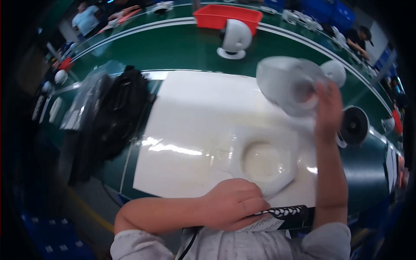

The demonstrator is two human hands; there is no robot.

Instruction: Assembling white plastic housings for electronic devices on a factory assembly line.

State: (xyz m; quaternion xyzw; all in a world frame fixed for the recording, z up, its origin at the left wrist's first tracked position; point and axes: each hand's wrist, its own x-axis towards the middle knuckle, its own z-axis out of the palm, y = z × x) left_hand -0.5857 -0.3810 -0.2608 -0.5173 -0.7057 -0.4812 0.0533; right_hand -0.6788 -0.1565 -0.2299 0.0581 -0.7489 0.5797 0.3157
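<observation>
My right hand [329,108], blurred by motion, grips the edge of a white rounded plastic housing [277,80] above the far right of the white work sheet. A round opening shows in the housing. At the near edge of the sheet my left hand [238,203] is closed around a black tool [292,212] with a row of pale oval openings; the fingers hide part of it. A white printed label [268,224] shows below that hand. Just beyond it sits a white fixture [262,162] with a round recess.
A black bag [123,108] and clear plastic wrap [86,99] lie at the left. Beyond the white sheet [182,112], a white fan-like unit [236,39] stands before a red bin [227,16]. A dark round-faced unit [354,125] stands at the right. Other people work farther off.
</observation>
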